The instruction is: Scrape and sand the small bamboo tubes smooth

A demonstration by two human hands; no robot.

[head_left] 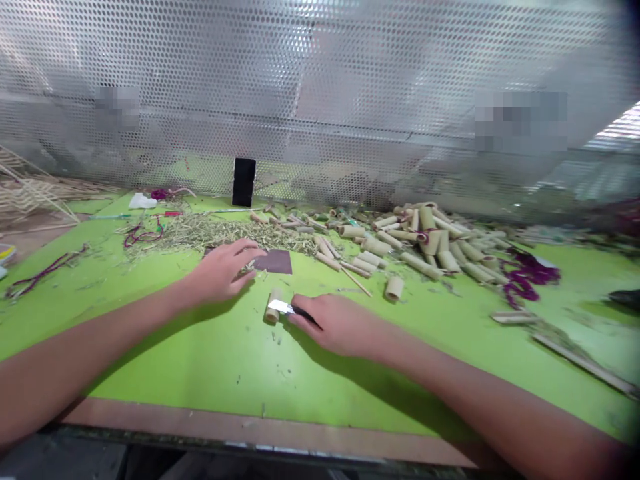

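Observation:
My right hand (pixel 340 323) is closed round the dark handle of a small knife (pixel 284 307), whose bright blade rests against a short bamboo tube (pixel 273 305) standing on the green table (pixel 225 360). My left hand (pixel 223 270) hovers palm down, fingers loosely spread, over the near edge of a dark brown sheet (pixel 274 261) that lies flat just behind the tube. It holds nothing that I can see.
A heap of cut bamboo tubes (pixel 425 240) spreads at the right, with purple string (pixel 525 277) beside it. Bamboo shavings (pixel 210 230) lie behind the sheet. A black phone (pixel 244 181) leans on the perforated metal screen (pixel 320 100). Thin bamboo strips (pixel 30 190) lie far left.

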